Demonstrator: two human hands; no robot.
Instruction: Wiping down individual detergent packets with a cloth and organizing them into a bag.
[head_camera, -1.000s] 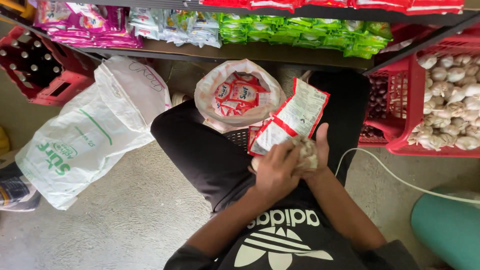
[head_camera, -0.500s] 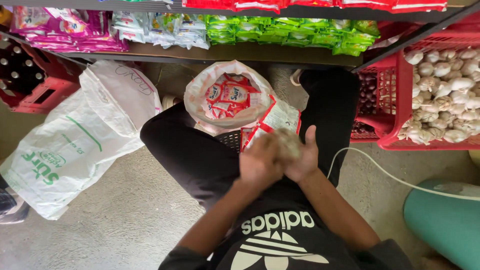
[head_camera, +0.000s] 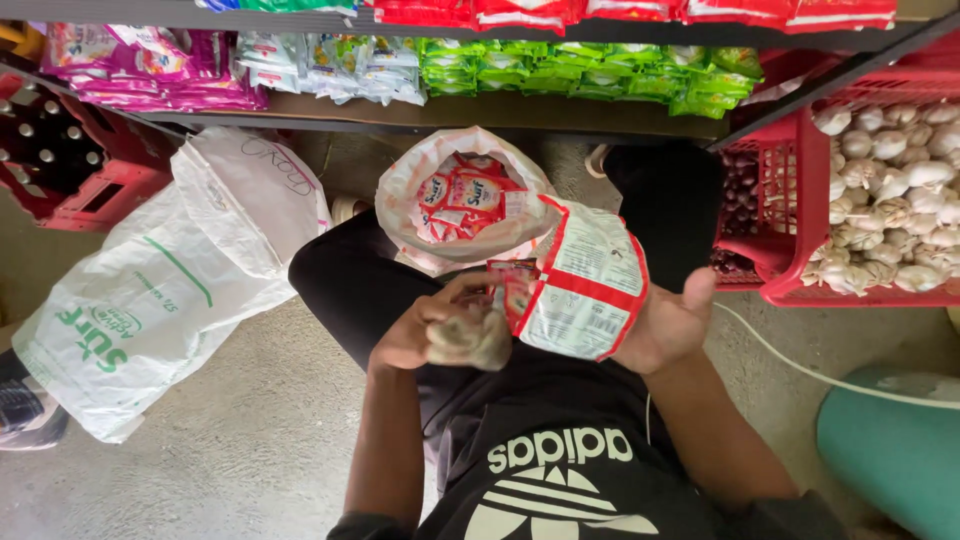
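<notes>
Left grip (head_camera: 425, 330) is curled tight around a crumpled clear plastic wad (head_camera: 470, 340), fingers pinching it just beside the edge of a strip of red-and-white sachets (head_camera: 580, 285). Right grip (head_camera: 670, 320) is spread, palm up and thumb raised, with the strip draped over it and hanging above the person's lap. Just beyond the hands, between the knees, an open white bag (head_camera: 400, 200) holds more red sachets. A large white sack (head_camera: 160, 300) lies on the floor to the left, and a red crate of garlic bulbs (head_camera: 800, 240) stands to the right, beneath a shelf (head_camera: 500, 112) of coloured packets.
</notes>
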